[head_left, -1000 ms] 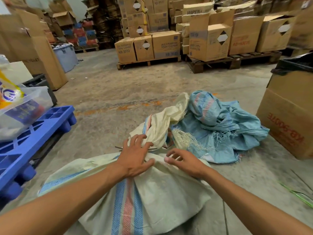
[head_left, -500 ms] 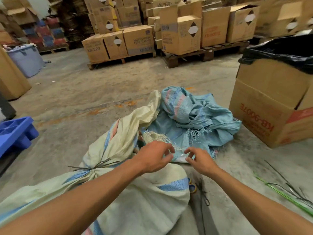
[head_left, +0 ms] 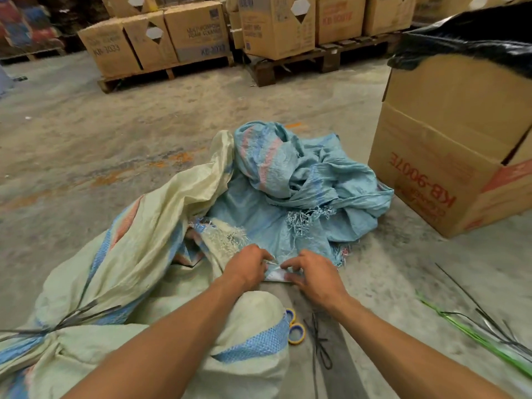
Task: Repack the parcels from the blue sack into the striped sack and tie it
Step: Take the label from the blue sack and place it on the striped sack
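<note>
My left hand (head_left: 250, 266) and right hand (head_left: 312, 273) meet fingertip to fingertip, both pinching the near edge of the blue sack (head_left: 299, 182), which lies crumpled just beyond the grip. The striped sack (head_left: 138, 254) bulges to the left of it. Beyond and right, a cardboard box (head_left: 449, 156) reads "KB-9007E" upside down.

This is a warehouse or stockroom. Printed cardboard boxes (head_left: 198, 36) are stacked on wooden pallets (head_left: 325, 57) along the far side, on a bare, stained concrete floor (head_left: 115, 133). A large open carton (head_left: 449, 156) lined with a black plastic bag (head_left: 472, 33) stands at the right, and woven sacks (head_left: 302, 180) lie on the near floor.
</note>
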Tool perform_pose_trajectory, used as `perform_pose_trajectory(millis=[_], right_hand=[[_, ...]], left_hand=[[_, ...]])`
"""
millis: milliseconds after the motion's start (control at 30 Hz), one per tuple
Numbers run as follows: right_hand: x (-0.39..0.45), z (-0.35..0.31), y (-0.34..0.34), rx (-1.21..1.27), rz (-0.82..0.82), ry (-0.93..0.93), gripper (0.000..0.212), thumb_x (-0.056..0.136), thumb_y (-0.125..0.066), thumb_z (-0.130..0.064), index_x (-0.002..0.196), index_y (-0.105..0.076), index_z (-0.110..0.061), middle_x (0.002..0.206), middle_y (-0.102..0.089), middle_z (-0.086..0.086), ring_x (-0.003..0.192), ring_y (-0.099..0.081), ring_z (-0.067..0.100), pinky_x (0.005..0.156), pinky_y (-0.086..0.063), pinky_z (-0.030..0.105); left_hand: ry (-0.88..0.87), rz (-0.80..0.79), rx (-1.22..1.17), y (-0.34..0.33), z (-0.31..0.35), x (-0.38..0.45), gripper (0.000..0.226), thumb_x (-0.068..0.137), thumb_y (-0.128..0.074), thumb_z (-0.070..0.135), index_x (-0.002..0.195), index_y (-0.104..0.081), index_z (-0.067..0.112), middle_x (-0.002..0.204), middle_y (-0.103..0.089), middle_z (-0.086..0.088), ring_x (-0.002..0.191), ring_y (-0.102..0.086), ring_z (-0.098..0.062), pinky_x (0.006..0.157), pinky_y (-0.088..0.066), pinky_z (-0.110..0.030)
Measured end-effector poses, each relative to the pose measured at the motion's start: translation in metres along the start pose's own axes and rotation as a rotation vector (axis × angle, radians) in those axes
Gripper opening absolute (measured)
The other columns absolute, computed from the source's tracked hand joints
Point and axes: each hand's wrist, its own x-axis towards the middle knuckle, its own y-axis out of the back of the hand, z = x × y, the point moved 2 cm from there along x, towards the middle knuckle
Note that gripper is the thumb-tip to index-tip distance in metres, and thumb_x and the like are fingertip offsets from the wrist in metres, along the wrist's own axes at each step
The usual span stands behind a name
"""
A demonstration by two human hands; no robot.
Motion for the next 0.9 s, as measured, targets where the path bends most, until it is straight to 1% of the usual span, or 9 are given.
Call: perform_pose_trajectory(millis=[67, 133, 267, 433, 600, 667, 767, 833, 900], right_hand=[[-0.002, -0.001, 0.002, -0.007, 0.05, 0.018, 0.022, 0.088, -0.066, -0.044, 0.108, -0.073, -0.039, 0.096, -0.065, -0.008, 0.094, -0.062, 0.013, 0.07, -0.037, 0.029], [-0.004, -0.002, 0.002, 0.012, 0.081, 0.018, 0.02, 0.088, -0.066, -0.046, 0.104, -0.074, -0.038, 0.095, -0.067, -0.009, 0.092, -0.062, 0.012, 0.072, -0.044, 0.03], [-0.005, -0.005, 0.0, 0.067, 0.061, 0.043, 0.027, 0.085, -0.07, -0.047, 0.11, -0.07, -0.037, 0.095, -0.064, -0.011, 0.088, -0.06, 0.01, 0.074, -0.046, 0.03], [-0.007, -0.009, 0.007, 0.238, 0.268, 0.058, 0.021, 0.082, -0.076, -0.038, 0.101, -0.069, -0.034, 0.088, -0.059, -0.014, 0.075, -0.051, 0.003, 0.069, -0.044, 0.026], [-0.004, -0.026, 0.026, 0.321, 0.363, 0.128, 0.022, 0.079, -0.079, -0.035, 0.098, -0.07, -0.031, 0.086, -0.062, -0.014, 0.08, -0.057, 0.007, 0.075, -0.051, 0.038], [-0.004, -0.034, 0.036, 0.373, 0.414, 0.153, 0.019, 0.078, -0.08, -0.031, 0.096, -0.071, -0.029, 0.086, -0.064, -0.014, 0.079, -0.058, 0.007, 0.075, -0.052, 0.04], [-0.006, -0.046, 0.053, 0.518, 0.501, 0.18, 0.014, 0.075, -0.083, -0.023, 0.087, -0.075, -0.024, 0.082, -0.068, -0.015, 0.074, -0.061, 0.002, 0.072, -0.051, 0.029], [-0.01, -0.054, 0.065, 0.624, 0.514, 0.187, 0.012, 0.073, -0.085, -0.017, 0.082, -0.077, -0.02, 0.079, -0.071, -0.013, 0.073, -0.064, 0.002, 0.07, -0.048, 0.018], [-0.014, -0.061, 0.076, 0.68, 0.493, 0.21, 0.012, 0.071, -0.086, -0.013, 0.08, -0.078, -0.017, 0.077, -0.072, -0.012, 0.072, -0.065, 0.003, 0.068, -0.045, 0.012]], left_hand=[[0.026, 0.027, -0.038, 0.0, -0.004, 0.001, 0.019, 0.088, -0.067, 0.021, 0.106, -0.074, 0.02, 0.108, -0.071, -0.005, 0.104, -0.065, -0.023, 0.089, -0.05, -0.029], [0.048, 0.026, -0.051, 0.001, -0.005, 0.0, 0.012, 0.086, -0.068, 0.023, 0.097, -0.074, 0.022, 0.101, -0.074, -0.002, 0.098, -0.067, -0.021, 0.083, -0.049, -0.028], [0.098, 0.073, -0.101, 0.009, -0.004, -0.007, 0.013, 0.09, -0.06, 0.029, 0.096, -0.071, 0.027, 0.103, -0.072, 0.001, 0.099, -0.064, -0.022, 0.085, -0.051, -0.034], [0.04, 0.158, -0.223, 0.032, 0.001, -0.017, 0.01, 0.091, -0.057, 0.028, 0.083, -0.061, 0.031, 0.093, -0.069, 0.002, 0.092, -0.063, -0.02, 0.086, -0.05, -0.035], [-0.026, 0.215, -0.286, 0.063, 0.007, -0.029, 0.013, 0.086, -0.051, 0.038, 0.074, -0.054, 0.035, 0.08, -0.064, 0.009, 0.087, -0.058, -0.019, 0.084, -0.044, -0.038], [-0.05, 0.245, -0.364, 0.072, 0.012, -0.036, 0.014, 0.091, -0.051, 0.03, 0.077, -0.053, 0.032, 0.079, -0.061, 0.009, 0.081, -0.056, -0.014, 0.077, -0.041, -0.033], [-0.068, 0.283, -0.497, 0.086, 0.023, -0.05, 0.012, 0.093, -0.053, 0.019, 0.082, -0.055, 0.024, 0.079, -0.06, 0.007, 0.075, -0.053, -0.009, 0.068, -0.038, -0.026], [-0.032, 0.317, -0.609, 0.093, 0.027, -0.056, 0.012, 0.088, -0.054, 0.026, 0.076, -0.056, 0.023, 0.074, -0.058, 0.007, 0.071, -0.051, -0.01, 0.069, -0.038, -0.03], [0.043, 0.398, -0.748, 0.102, 0.027, -0.06, 0.021, 0.088, -0.055, 0.029, 0.069, -0.057, 0.018, 0.067, -0.056, 0.005, 0.066, -0.049, -0.013, 0.07, -0.039, -0.035]])
